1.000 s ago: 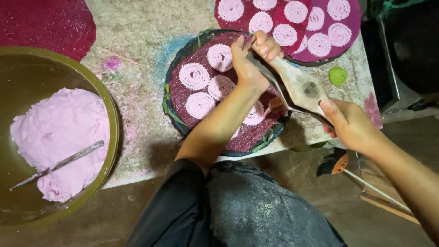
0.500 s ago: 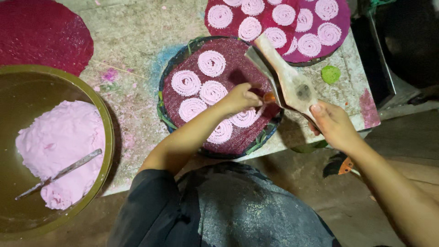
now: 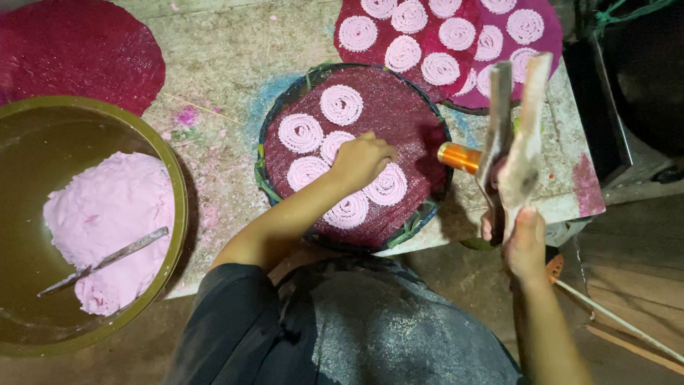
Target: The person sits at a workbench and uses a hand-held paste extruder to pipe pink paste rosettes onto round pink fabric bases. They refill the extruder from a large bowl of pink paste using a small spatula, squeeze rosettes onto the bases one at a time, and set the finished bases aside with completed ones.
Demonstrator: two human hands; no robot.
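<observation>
Gripping wooden press (image 3: 514, 142): right hand (image 3: 524, 246) | left hand (image 3: 362, 160) curled on spirals (image 3: 342, 105), grasp unclear

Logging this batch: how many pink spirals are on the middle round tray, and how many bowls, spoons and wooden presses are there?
Pink spirals on the middle tray: 6, one partly under the left hand
Bowl: 1
Spoon: 1
Wooden press: 1
Total: 9

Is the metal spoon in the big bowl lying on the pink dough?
Yes, the metal spoon lies across the pink dough inside the big bowl, its handle pointing toward the bowl's lower left.
</observation>
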